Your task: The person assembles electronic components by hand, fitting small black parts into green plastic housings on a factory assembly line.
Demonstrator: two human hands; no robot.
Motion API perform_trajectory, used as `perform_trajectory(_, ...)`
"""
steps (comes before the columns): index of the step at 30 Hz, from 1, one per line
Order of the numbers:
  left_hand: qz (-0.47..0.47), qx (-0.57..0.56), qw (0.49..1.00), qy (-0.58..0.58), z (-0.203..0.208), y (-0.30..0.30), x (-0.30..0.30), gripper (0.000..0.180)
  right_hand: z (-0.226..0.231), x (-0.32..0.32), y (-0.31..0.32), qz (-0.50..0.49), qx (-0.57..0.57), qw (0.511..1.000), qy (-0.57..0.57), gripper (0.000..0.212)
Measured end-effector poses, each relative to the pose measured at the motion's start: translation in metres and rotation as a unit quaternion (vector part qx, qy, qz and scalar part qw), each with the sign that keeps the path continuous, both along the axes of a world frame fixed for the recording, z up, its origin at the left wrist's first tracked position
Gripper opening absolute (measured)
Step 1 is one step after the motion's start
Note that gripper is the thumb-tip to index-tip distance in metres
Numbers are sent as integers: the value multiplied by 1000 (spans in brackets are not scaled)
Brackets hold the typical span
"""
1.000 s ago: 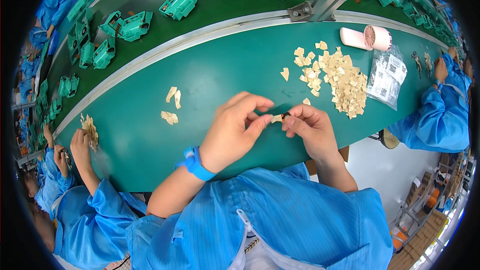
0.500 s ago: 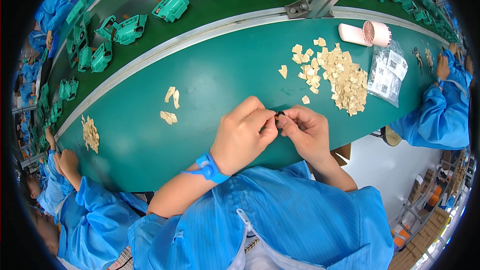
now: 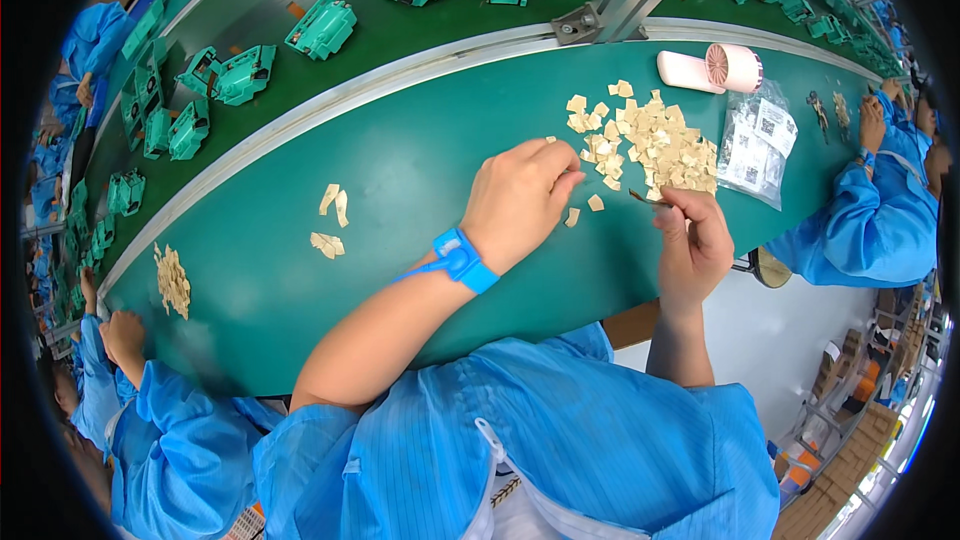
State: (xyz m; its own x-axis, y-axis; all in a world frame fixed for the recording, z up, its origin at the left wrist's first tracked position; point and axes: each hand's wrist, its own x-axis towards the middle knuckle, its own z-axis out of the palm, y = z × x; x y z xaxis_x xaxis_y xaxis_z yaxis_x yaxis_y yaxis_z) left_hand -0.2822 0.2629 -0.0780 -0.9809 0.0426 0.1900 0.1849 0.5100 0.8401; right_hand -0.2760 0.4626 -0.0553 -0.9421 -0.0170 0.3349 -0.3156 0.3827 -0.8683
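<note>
My right hand (image 3: 698, 245) pinches a thin dark strip (image 3: 650, 201) between thumb and fingers, at the near edge of a heap of small beige pieces (image 3: 672, 145). To its left, my left hand (image 3: 522, 192) hovers over the green table with its fingers drawn together; anything between the fingertips is hidden. A blue band (image 3: 460, 260) circles the left wrist. Two loose beige pieces (image 3: 596, 203) lie between the hands. More beige pieces (image 3: 327, 244) lie farther left on the table.
A pale pink handheld fan (image 3: 730, 67) and a clear bag (image 3: 757, 145) of white packets lie behind the heap. Beyond a metal rail (image 3: 400, 73), green housings (image 3: 322, 27) sit on a conveyor. Co-workers in blue sleeves (image 3: 845, 223) are at both sides; another beige pile (image 3: 172, 282) is far left.
My hands, together at a small dark item before, have parted. The left moved up toward the heap, the right moved right holding a dark strip. The whole view shifted slightly.
</note>
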Motion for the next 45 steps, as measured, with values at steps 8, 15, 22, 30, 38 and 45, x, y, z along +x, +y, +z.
perform_trajectory(8, -86, 289, 876, -378, 44, -27, 18, 24, 9, -14, -12, 93, 245, 901, 346, 27)
perform_trajectory(15, -52, 343, 894, -283, 33, -43, 45, 16, 14, -31, -22, 169, 286, 862, 384, 36)
perform_trajectory(22, 51, 192, 977, -75, 40, -66, 59, 9, 26, -24, -70, 231, 88, 968, 52, 29)
perform_trajectory(30, 130, 110, 984, 50, 36, -83, 76, 17, 37, -23, -109, 333, -10, 935, -119, 3)
perform_trajectory(38, 237, 30, 967, 83, 10, -106, 75, 26, 4, -153, -170, 38, 157, 972, 171, 70)
perform_trajectory(45, 235, -6, 962, 140, 9, -113, 77, 40, 2, -192, -175, 125, 153, 977, -78, 96)
